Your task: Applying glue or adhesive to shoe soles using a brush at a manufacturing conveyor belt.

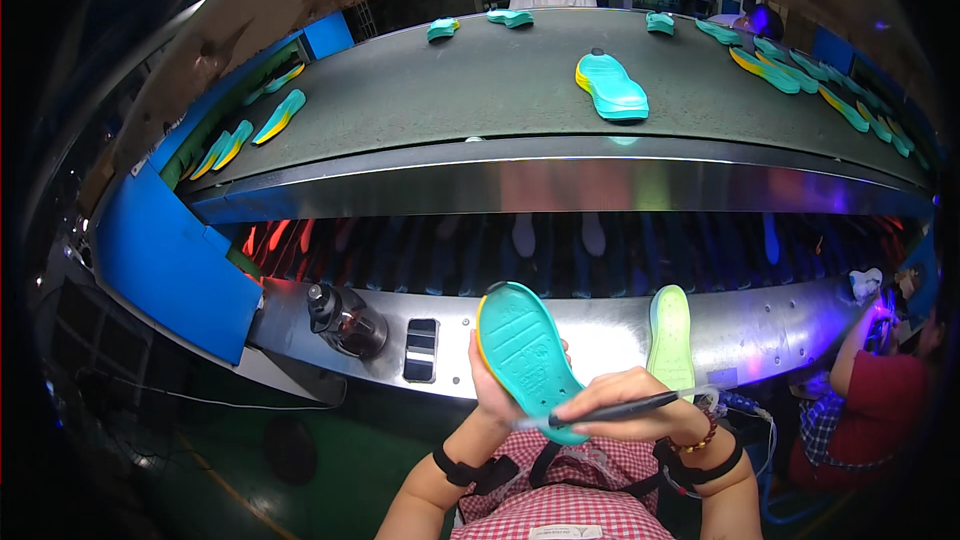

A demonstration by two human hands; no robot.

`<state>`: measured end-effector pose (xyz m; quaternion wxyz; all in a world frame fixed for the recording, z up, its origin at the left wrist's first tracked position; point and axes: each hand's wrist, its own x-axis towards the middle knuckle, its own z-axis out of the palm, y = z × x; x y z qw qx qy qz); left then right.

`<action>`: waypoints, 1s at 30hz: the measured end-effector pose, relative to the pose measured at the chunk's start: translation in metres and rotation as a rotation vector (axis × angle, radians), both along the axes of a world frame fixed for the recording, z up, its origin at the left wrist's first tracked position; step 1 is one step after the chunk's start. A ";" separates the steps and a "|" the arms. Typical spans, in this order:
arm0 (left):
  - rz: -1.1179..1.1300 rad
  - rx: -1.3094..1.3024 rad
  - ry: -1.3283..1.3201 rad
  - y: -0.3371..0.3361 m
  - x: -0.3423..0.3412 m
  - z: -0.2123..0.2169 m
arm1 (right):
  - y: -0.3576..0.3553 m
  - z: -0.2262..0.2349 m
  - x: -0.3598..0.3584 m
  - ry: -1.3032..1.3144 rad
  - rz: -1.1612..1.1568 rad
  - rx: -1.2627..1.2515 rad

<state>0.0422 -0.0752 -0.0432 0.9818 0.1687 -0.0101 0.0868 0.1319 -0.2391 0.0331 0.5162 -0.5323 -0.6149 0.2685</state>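
Observation:
My left hand holds a teal shoe sole with a yellow edge, tread side up, just in front of my chest. My right hand grips a thin dark pen-like tool whose tip lies on the heel end of that sole. A tube or cord runs from the tool past my right wrist. A pale green sole rests on the metal ledge just right of my hands.
A grey conveyor belt above carries another teal sole and several more soles along its edges. A dark bottle stands on the ledge at left. A person in red works at right; another person sits across the belt.

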 end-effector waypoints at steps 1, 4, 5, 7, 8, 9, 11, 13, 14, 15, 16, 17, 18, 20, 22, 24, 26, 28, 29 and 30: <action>0.061 -0.006 0.040 -0.002 -0.003 0.004 | -0.005 0.002 -0.001 0.127 -0.021 -0.045; 0.162 0.012 0.002 -0.004 0.001 0.013 | -0.005 -0.003 0.007 -0.002 -0.330 -0.033; 0.228 0.015 0.021 -0.004 0.002 0.016 | -0.005 -0.006 0.005 0.195 -0.267 -0.089; 0.277 0.037 -0.027 0.000 0.000 0.017 | -0.009 -0.008 -0.002 0.012 -0.090 0.020; 0.277 0.038 -0.026 0.004 -0.001 0.017 | -0.012 -0.003 -0.004 -0.043 0.005 0.035; 0.285 0.027 -0.060 0.008 -0.001 0.020 | -0.014 -0.003 -0.002 0.030 0.106 0.018; 0.299 0.047 -0.086 0.008 -0.004 0.025 | -0.021 -0.004 0.001 0.142 -0.108 -0.053; 0.348 0.083 -0.037 0.004 -0.002 0.030 | -0.024 -0.004 0.002 0.245 -0.322 -0.123; 0.396 0.122 0.008 0.002 -0.001 0.032 | -0.025 -0.004 0.001 0.167 -0.242 -0.108; 0.351 0.173 -0.070 0.006 0.000 0.026 | -0.025 -0.005 0.001 0.090 -0.161 -0.094; 0.349 0.173 -0.068 0.008 -0.002 0.027 | -0.026 -0.006 0.000 0.016 -0.084 -0.079; 0.335 0.165 -0.054 0.009 -0.003 0.030 | -0.029 -0.008 0.004 0.009 -0.040 -0.057; 0.321 0.159 -0.039 0.011 -0.004 0.032 | -0.029 -0.015 0.008 0.010 -0.042 -0.056; 0.270 0.168 -0.177 0.008 -0.004 0.035 | -0.029 -0.027 0.010 0.376 -0.171 -0.007; 0.385 0.014 0.088 -0.003 -0.003 0.044 | -0.029 -0.030 0.004 0.691 -0.254 -0.099; 0.343 -0.128 0.035 -0.019 -0.008 0.037 | -0.020 -0.024 -0.007 1.096 -0.263 -0.022; 0.290 -0.055 0.069 -0.048 -0.007 0.037 | -0.020 -0.026 -0.009 0.915 -0.298 -0.070; 0.130 -0.038 -0.056 -0.027 -0.008 0.007 | -0.021 -0.013 -0.013 0.625 -0.271 -0.186; -0.037 -0.028 -0.180 -0.018 -0.010 -0.002 | -0.024 -0.005 -0.011 0.423 -0.215 -0.189; -0.033 -0.032 -0.174 -0.014 -0.014 -0.009 | -0.026 0.000 -0.008 0.222 -0.157 -0.189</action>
